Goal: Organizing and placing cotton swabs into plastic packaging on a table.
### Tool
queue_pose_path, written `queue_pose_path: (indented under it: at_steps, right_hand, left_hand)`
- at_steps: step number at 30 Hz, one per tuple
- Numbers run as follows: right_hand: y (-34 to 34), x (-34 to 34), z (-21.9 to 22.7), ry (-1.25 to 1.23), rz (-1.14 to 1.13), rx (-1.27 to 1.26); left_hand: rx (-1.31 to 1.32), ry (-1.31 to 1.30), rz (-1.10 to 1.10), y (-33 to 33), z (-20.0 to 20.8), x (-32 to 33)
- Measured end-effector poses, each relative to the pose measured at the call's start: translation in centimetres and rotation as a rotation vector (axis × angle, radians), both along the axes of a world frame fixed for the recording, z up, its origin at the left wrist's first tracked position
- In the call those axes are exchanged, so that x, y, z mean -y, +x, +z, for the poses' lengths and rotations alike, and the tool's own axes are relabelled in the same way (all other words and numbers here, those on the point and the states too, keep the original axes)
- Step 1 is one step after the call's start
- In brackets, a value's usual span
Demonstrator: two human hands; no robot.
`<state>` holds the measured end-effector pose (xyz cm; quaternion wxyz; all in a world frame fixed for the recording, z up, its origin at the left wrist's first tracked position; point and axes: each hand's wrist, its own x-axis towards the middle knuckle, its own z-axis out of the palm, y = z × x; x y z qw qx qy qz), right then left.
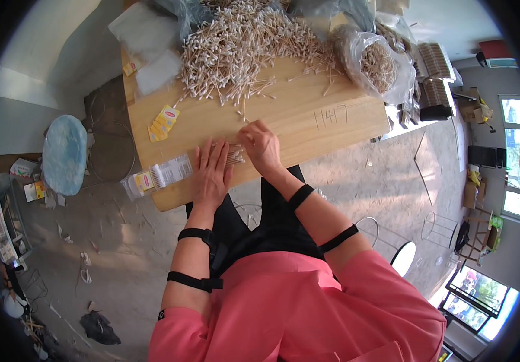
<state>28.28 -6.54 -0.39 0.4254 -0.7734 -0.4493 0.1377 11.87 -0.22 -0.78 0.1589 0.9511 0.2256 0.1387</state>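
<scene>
- Pink cloth shirt (272, 308), lower centre.
- Left hand (211, 172): fingers flat over white-tipped wooden swabs (236, 157), centre; sideways pressure could scatter them.
- Right hand (261, 148): fingers curled, grip can't be told.

Table (326, 127): swab pile (229, 54) at far side. Sheets (158, 72) left of pile; swab bag (386, 66) right of it, at far right; stacks (436, 57) right of bag. Cards (164, 123) on left part, nearer than sheets. Packet (174, 170) at near left corner, sticking out past left edge. Left hand (211, 172) just right of packet, over loose swabs (235, 155); right hand (261, 146) just right of left hand. Stool (65, 155) on floor (344, 199), left of table.
</scene>
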Motion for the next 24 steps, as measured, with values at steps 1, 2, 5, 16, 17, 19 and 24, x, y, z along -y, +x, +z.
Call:
queue_pose_path:
  at_steps: [1,2,5,16,17,19,24]
  right_hand:
    - [0.3,-1.1,0.4,0.010,-0.200,0.070]
    - [0.7,-1.8,0.6,0.016,-0.403,0.136]
    - [4.1,-3.1,-0.3,-0.139,-0.331,0.193]
    - [4.4,-1.1,0.2,-0.198,-0.410,0.191]
    - [5.0,-1.2,0.0,-0.194,-0.417,0.194]
    - [6.0,-1.5,-0.5,-0.212,-0.326,0.171]
    - [4.9,0.5,-0.8,-0.115,-0.146,0.104]
  left_hand:
    - [-0.020,-0.032,-0.009,-0.1,-0.2,-0.1]
    - [-0.022,-0.032,-0.009,-0.2,-0.3,-0.1]
    - [0.044,-0.038,-0.023,0.3,-0.3,0.1]
    - [0.068,-0.061,-0.002,-0.1,-0.4,-0.1]
    - [0.072,-0.058,-0.008,0.0,-0.4,-0.1]
    - [0.028,-0.022,0.004,0.2,-0.3,0.0]
    - [0.017,-0.038,0.017,-0.1,-0.5,0.0]
